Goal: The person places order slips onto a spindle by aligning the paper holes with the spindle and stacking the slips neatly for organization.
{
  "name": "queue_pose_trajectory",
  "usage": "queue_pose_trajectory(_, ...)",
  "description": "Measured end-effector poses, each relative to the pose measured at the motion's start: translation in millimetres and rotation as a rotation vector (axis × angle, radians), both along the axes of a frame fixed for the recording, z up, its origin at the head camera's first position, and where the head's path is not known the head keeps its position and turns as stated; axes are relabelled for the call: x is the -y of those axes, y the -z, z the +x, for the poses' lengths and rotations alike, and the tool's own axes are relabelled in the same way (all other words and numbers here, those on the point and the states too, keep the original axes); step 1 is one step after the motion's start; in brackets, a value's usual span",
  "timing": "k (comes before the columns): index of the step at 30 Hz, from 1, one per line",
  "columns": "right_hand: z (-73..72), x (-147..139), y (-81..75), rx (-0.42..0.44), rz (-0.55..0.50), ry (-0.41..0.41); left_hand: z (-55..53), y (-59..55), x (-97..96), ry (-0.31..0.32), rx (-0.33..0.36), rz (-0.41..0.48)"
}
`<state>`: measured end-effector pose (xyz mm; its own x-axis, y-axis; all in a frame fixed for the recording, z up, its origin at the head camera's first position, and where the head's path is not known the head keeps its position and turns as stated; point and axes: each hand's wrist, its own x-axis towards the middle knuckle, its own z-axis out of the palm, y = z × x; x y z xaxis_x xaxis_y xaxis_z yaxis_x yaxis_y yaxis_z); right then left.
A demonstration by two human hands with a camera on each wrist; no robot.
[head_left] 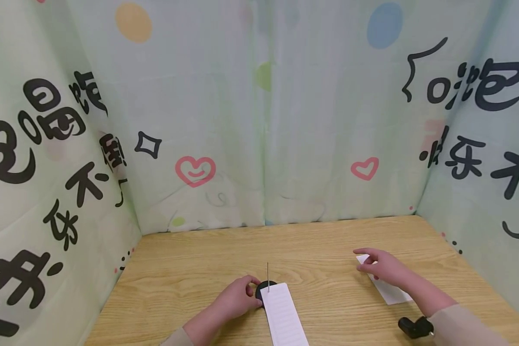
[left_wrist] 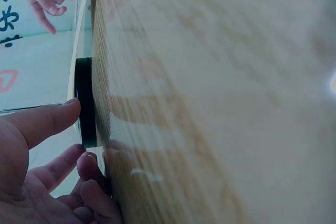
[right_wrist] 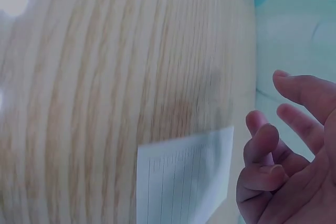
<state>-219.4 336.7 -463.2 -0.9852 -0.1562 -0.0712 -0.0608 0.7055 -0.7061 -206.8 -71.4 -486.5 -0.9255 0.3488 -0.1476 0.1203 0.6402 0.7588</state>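
A bill spike has a round black base (head_left: pixel 264 285) and a thin upright metal needle (head_left: pixel 267 274). The far end of a long lined paper slip (head_left: pixel 285 317) sits over the base, with the needle standing up through it. My left hand (head_left: pixel 235 299) pinches the base's left edge; the left wrist view shows the thumb on the black base (left_wrist: pixel 85 103). To the right, my right hand (head_left: pixel 387 266) hovers over another white slip (head_left: pixel 391 293) on the table. Its fingers are loosely bent and hold nothing. Printed lines show on that slip (right_wrist: pixel 178 182) in the right wrist view.
The wooden table (head_left: pixel 190 269) carries both slips and the spike. Patterned curtains (head_left: pixel 225 110) hang along the back and both sides. A black device (head_left: pixel 415 327) is at my right wrist.
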Motion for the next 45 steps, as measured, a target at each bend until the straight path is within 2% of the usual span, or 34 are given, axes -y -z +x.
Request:
queue_pose_trajectory(6, -3.7, -19, 2.1, -0.013, 0.088, 0.033, 0.4, -0.3, 0.1, -0.007, 0.002, -0.001)
queue_pose_trajectory(11, -7.5, -31, 4.6, -0.009, 0.120, 0.059, 0.4, -0.1, 0.3, -0.010, 0.004, 0.002)
queue_pose_trajectory(24, -15.9, -50, 6.4, 0.056, 0.216, 0.076, -1.5, 2.2, -0.1, -0.012, 0.000, -0.007)
queue_pose_trajectory(34, -19.5, -55, 14.7, 0.103, 0.209, 0.094, -0.7, 1.8, -0.5, -0.009, 0.001, 0.004)
queue_pose_trajectory(45, -19.3, -49, 10.5, 0.098, 0.259, 0.099, -1.4, 2.4, -0.3, -0.009, -0.004, -0.004)
